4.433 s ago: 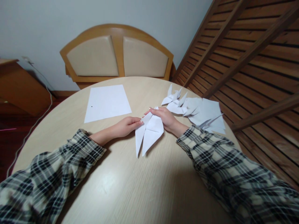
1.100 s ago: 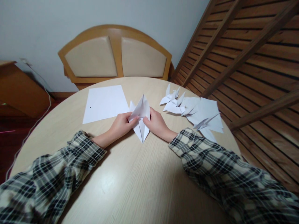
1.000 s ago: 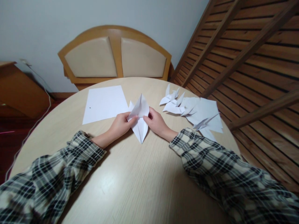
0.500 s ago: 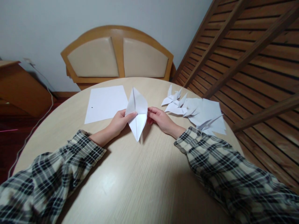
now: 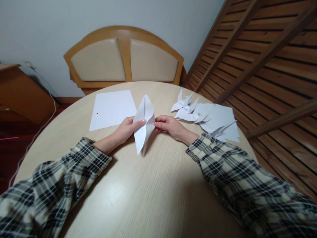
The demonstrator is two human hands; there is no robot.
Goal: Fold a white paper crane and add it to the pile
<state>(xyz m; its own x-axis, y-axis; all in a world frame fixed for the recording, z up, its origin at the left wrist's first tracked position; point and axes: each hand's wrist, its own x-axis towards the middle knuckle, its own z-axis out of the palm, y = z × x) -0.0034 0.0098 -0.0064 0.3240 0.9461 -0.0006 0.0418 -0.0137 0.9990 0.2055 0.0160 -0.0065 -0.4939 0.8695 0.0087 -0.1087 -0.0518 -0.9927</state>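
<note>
A diamond-shaped piece of folded white paper (image 5: 144,129) is held up over the table, with creases meeting near its middle and its long points up and down. My left hand (image 5: 128,128) grips its left side, thumb lying across the front and the other fingers hidden behind. At the right edge, my right hand (image 5: 170,127) pinches the paper between thumb and fingertips. The paper's right half bends forward along the centre crease.
Several folded white paper cranes (image 5: 185,107) stand at the right of the round table (image 5: 138,198), beside and on flat white sheets (image 5: 220,115). A white sheet (image 5: 111,109) with a dark spot lies at the left. A chair back (image 5: 128,59) rises behind the table.
The folded paper has tilted, its lower point swinging left and its upper point right. Its right side is now bent inward, and my right fingers have closed on that edge.
</note>
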